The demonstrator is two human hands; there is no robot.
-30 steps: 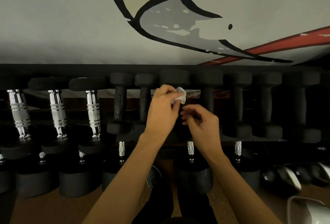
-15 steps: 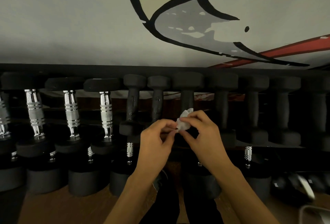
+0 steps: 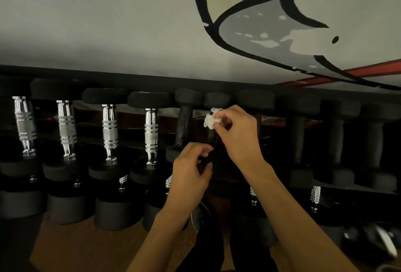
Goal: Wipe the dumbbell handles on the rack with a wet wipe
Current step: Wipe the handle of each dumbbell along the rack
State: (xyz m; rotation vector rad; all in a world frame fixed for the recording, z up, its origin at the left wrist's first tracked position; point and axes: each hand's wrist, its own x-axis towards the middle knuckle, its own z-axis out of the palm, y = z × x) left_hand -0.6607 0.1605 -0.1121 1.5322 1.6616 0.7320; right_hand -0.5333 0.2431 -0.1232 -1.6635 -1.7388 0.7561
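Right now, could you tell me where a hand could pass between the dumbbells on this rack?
The widest gaps lie between the chrome handles on the left. Between the black dumbbells on the right they are narrower. The middle is crowded: the right hand holds the wipe there, the left hand just below.

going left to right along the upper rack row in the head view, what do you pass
four chrome-handled dumbbells → slim black dumbbell → wet wipe → right hand → more black dumbbells
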